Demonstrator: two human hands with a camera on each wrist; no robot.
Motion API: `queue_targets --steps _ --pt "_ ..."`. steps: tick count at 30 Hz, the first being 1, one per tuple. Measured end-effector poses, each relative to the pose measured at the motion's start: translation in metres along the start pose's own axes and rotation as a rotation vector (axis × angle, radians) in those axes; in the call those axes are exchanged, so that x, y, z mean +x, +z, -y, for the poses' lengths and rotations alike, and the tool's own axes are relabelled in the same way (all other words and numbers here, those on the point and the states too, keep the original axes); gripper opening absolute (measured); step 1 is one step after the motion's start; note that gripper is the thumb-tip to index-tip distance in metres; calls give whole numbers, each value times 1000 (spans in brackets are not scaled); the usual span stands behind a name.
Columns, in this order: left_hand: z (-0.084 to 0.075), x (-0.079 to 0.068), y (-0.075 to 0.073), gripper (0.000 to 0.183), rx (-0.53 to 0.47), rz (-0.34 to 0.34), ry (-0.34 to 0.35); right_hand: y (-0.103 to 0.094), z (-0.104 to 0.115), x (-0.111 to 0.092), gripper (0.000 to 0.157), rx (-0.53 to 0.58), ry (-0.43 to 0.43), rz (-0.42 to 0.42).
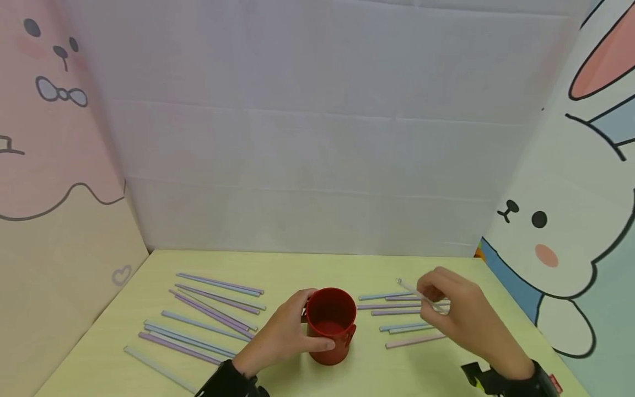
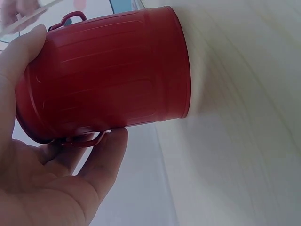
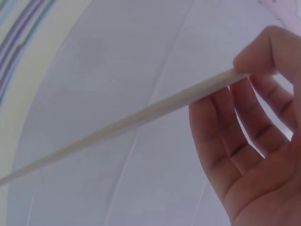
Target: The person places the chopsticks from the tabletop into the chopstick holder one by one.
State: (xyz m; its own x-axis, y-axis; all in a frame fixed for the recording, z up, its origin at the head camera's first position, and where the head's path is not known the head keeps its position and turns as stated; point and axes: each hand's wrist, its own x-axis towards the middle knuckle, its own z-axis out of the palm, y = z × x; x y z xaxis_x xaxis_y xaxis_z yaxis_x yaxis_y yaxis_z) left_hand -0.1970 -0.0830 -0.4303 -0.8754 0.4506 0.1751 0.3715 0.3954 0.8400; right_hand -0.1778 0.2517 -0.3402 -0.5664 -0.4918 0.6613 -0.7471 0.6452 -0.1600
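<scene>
My left hand grips a red cup shaped like a small bin, with little loop handles on its sides. Its thumb lies along the near wall and the fingers go round the far side. The cup stands upright, mouth up; in the left wrist view the red wall fills the middle. Whether its base touches the table I cannot tell. To the right of the cup, my right hand pinches one whitish straw between thumb and fingers, above other straws. The right wrist view shows this straw slanting out from the fingertips.
Several blue, purple and pale straws lie spread on the left of the pale yellow table. A second group of straws lies under and beside my right hand. A white sheet hangs behind, with cartoon-printed panels at both sides.
</scene>
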Motion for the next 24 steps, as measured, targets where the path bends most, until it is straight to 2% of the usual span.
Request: queue_targets --steps 5,12,18,24 --pt "-1 -1 -1 87 -1 1 5 2 21 36 31 123 54 -117" --pt "-1 0 0 87 -15 3 13 10 52 80 29 388 124 -239" --pt "-2 0 -1 85 -15 1 13 13 81 106 18 547 197 -211" --pt "-3 -1 -1 83 -13 2 22 31 87 105 15 594 264 -166"
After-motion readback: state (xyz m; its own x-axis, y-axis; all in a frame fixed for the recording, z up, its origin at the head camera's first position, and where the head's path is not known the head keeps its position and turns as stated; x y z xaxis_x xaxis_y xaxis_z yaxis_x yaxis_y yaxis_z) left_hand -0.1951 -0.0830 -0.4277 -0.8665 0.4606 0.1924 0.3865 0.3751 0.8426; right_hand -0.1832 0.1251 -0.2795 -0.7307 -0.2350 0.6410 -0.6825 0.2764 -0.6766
